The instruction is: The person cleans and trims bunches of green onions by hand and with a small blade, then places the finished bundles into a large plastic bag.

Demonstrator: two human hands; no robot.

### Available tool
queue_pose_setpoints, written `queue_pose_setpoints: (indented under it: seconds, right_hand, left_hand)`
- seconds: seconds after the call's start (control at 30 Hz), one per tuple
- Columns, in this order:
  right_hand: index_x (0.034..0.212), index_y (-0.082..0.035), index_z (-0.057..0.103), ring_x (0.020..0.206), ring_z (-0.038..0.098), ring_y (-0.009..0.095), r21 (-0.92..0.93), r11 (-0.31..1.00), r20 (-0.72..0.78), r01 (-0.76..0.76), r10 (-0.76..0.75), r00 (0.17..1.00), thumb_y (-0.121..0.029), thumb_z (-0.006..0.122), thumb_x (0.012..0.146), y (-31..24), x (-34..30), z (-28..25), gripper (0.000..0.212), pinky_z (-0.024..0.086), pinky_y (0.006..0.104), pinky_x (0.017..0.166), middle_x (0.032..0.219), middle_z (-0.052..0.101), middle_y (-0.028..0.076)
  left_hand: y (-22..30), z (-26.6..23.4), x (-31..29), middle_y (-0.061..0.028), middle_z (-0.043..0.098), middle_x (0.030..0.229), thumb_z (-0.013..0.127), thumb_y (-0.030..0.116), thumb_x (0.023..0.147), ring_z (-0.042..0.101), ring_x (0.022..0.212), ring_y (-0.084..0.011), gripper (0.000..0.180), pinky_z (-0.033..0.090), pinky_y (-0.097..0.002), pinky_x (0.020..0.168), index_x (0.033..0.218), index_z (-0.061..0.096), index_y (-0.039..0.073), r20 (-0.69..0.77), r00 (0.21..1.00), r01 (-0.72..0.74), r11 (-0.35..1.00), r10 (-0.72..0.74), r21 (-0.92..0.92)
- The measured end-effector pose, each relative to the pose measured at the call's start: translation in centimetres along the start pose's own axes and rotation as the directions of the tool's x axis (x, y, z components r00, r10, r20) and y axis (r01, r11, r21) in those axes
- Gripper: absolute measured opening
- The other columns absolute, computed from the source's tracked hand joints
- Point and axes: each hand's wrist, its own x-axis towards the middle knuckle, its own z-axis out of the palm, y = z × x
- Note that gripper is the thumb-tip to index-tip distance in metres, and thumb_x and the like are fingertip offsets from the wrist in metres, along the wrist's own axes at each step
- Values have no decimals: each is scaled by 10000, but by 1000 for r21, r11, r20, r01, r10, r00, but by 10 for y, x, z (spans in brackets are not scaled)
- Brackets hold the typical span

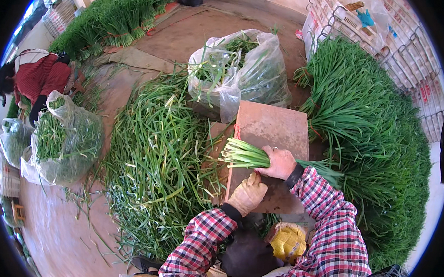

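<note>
The thick bundle of slender green stalks with pale cut ends is over the left part of a flat, reddish-brown rectangular board, its ends poking just past the board's left edge. It looks light enough for one hand; the stalks seem firm yet bendable, likely a little slick if moist, and the thin leaves would probably bruise or crease under a hard squeeze. The best hold is around the gathered stalks behind the pale ends, snug enough that single stems do not slide out. The right hand is clamped there, thumb on the far side. The left hand is just nearer, fingers curled in close under the bundle; whether they pinch anything cannot be told. The bundle's ends are whitish to light green, fairly even though slightly fanned; dark green leaves showing right of the right cuff are probably its leafy end, partly hidden by the sleeve. Left of the board lies a broad, tangled heap of loose green leaves, and to the right stands a dense bank of bright green bundled leaves.
</note>
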Motion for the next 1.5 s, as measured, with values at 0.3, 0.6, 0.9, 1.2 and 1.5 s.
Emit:
queue_pose_setpoints:
  seconds: [0.3, 0.6, 0.9, 1.2, 1.5]
  right_hand:
    - [1105, -62, 564, 753, 640, 294, 377, 906, -88, 191, -170, 982, -460, 716, 681, 14, -8, -43, 600, 498, 374, 689, 850, 651, 155]
    - [1191, -26, 486, 967, 529, 309, -296, 943, -97, 155, -191, 977, -610, 644, 655, -14, -5, -4, 808, 411, 425, 853, 1057, 559, 143]
    - [1392, -147, 298, 1190, 441, 362, -159, 946, -386, -284, 205, 899, -566, 515, 821, -1, -13, 64, 741, 377, 459, 962, 1324, 447, 160]
    - [1383, -146, 326, 1170, 455, 349, -638, 748, -92, -181, 159, 983, -574, 469, 832, -12, 32, 23, 713, 411, 460, 918, 1322, 425, 170]
    - [1212, 33, 493, 1000, 570, 194, 228, 598, 161, 768, -801, 576, -157, 589, 857, -302, -42, -6, 414, 435, 298, 864, 1108, 595, 151]
  left_hand:
    - [20, -11, -5, -113, 533, 681, 554, 92, 691, 573, 719, -278, 93, 486, -376, 522, 684, 472, 50, 123, 992, 49, 997, -41, -66]
    - [18, -35, -7, -93, 573, 699, 579, 121, 698, 587, 715, -267, 43, 506, -366, 591, 716, 587, 83, 285, 949, 151, 988, -134, -38]
    - [52, -117, -137, -199, 593, 771, 545, 293, 816, 570, 769, -396, 267, 458, -477, 663, 873, 557, 33, 58, 507, 848, 486, -860, -212]
    - [205, -162, -239, -155, 610, 889, 527, 279, 862, 579, 861, -335, 275, 461, -422, 749, 1014, 561, 53, -232, 223, 813, 312, -947, -491]
    - [373, -195, -370, -67, 638, 825, 532, 158, 913, 605, 746, -143, 176, 500, -273, 652, 951, 610, 5, -521, -533, 72, 578, -666, -813]
